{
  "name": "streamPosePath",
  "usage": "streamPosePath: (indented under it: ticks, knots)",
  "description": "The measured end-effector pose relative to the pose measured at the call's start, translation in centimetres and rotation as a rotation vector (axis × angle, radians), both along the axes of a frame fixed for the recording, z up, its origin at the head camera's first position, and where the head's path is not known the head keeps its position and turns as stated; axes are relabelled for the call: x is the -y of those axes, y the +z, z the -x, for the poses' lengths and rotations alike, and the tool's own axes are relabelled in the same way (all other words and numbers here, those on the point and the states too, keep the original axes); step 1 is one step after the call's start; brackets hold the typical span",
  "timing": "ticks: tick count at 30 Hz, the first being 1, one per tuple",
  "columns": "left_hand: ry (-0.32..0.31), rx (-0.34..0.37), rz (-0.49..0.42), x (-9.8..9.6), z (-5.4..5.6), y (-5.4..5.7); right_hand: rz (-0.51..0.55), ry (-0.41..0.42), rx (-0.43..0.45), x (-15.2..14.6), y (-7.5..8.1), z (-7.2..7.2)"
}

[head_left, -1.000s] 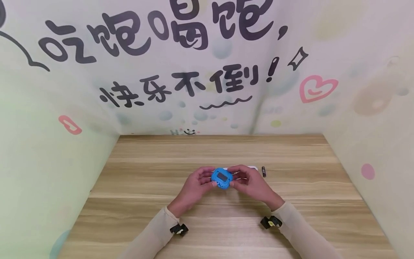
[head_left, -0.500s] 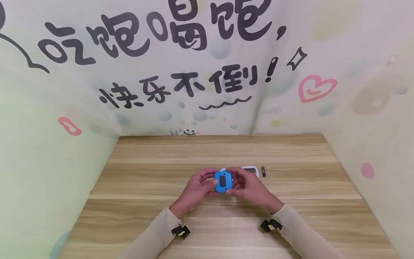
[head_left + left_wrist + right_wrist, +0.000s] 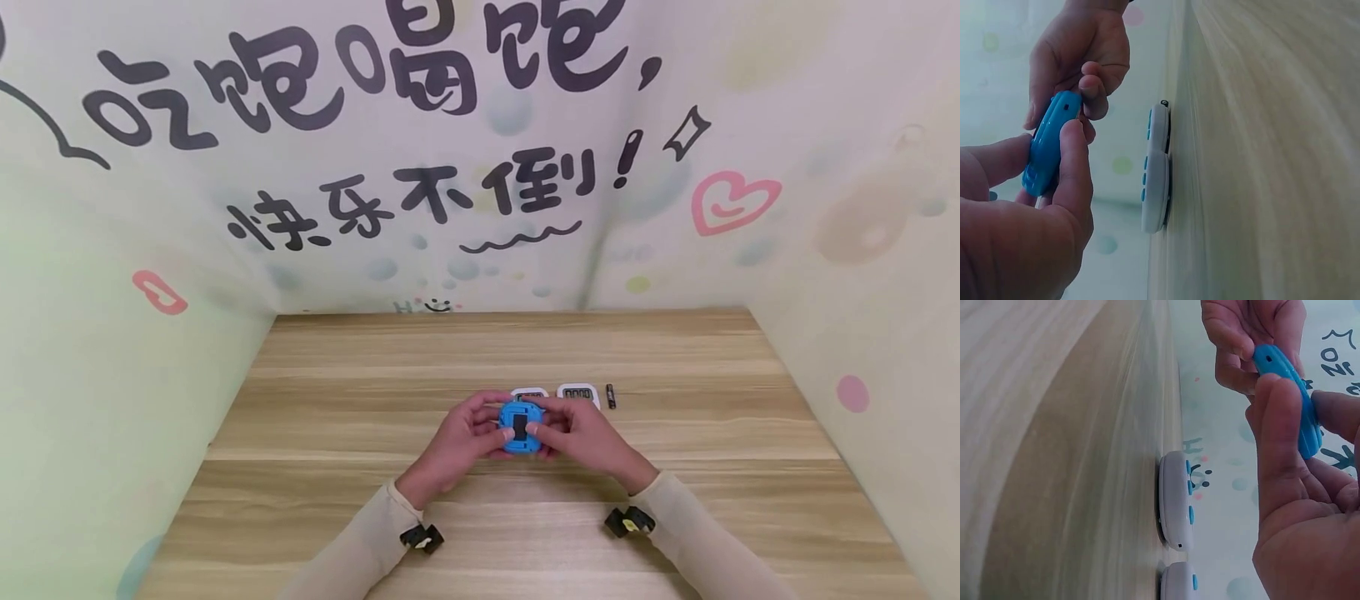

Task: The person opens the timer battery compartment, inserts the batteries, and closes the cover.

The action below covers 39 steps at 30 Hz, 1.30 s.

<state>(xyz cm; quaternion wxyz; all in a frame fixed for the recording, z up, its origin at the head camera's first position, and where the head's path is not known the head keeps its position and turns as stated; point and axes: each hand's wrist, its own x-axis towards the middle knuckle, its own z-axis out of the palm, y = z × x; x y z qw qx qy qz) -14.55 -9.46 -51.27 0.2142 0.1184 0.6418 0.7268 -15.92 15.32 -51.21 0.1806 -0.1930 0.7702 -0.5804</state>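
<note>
Both hands hold a blue kitchen timer (image 3: 529, 410) above the table, its back with a dark rectangle turned up toward the head camera. My left hand (image 3: 459, 440) grips the left side, thumb on the back and fingers behind. From the right, my right hand (image 3: 594, 438) pinches it likewise, its thumb near the dark rectangle. The wrist views show the timer (image 3: 1054, 140) edge-on, with a small dark hole in its rim; its front is hidden from the head view.
Just beyond the hands lie two white timers with digit displays, the left one (image 3: 529, 392) partly covered and the right one (image 3: 577, 389) more visible. A small dark battery (image 3: 611, 396) lies to their right. Printed walls enclose the wood-grain table (image 3: 360, 358).
The blue timer has turned in the hands and come slightly nearer the body. Both thumbs now lie on its back. The two white timers behind have come into fuller view.
</note>
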Motion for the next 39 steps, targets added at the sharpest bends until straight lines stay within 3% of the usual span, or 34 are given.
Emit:
streamPosePath:
  ticks: [8, 21, 39]
  knots:
    - [0.015, -0.016, 0.058, -0.1, -0.24, -0.25, 0.014, 0.002, 0.031, 0.28, -0.53, 0.06]
    - [0.029, -0.012, 0.06, -0.45, -0.25, -0.12, 0.054, 0.049, 0.01, 0.0, -0.33, 0.03]
    - [0.047, -0.07, 0.117, -0.16, -0.4, -0.29, 0.02, 0.046, -0.012, 0.05, -0.22, -0.47]
